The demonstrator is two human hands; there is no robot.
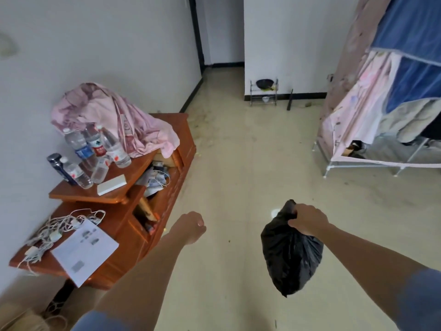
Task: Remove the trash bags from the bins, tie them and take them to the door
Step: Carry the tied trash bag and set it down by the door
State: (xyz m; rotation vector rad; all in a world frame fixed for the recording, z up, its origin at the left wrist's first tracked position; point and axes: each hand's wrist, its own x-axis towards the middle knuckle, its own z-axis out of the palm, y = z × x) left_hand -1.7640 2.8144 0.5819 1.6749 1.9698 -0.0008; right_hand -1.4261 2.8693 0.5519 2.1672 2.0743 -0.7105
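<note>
Right hand (307, 222): fingers curled tight round the gathered neck of a black trash bag (290, 256), with a short tuft of plastic standing out past the fist. The bag hangs full and creased below that hand, over the pale tiled floor (238, 163), at the lower right of the view. Whether the neck is knotted cannot be told, as the grip covers it. Left hand (192, 226): held forward over the floor, fingers curled in toward the palm, nothing in it, well apart from the bag. Along the left wall stands a stepped wooden cabinet (164, 201). Its upper tier carries a cluster of clear water bottles (95, 149), a dark flask (57, 166) and a flat white box (111, 185), with a heap of pink cloth (107, 111) behind them. The lower tier holds tangled white cables (59, 228) and a printed sheet (86, 249) overhanging the front edge. One cabinet compartment is open and cluttered — contents not identifiable. At right, a fabric wardrobe (358, 103) stands open on a metal frame. Against the far wall is a small metal rack (263, 94) with a black pan (264, 83) on top. A dark-framed doorway (222, 32) lies beyond, at the far end of the floor.
</note>
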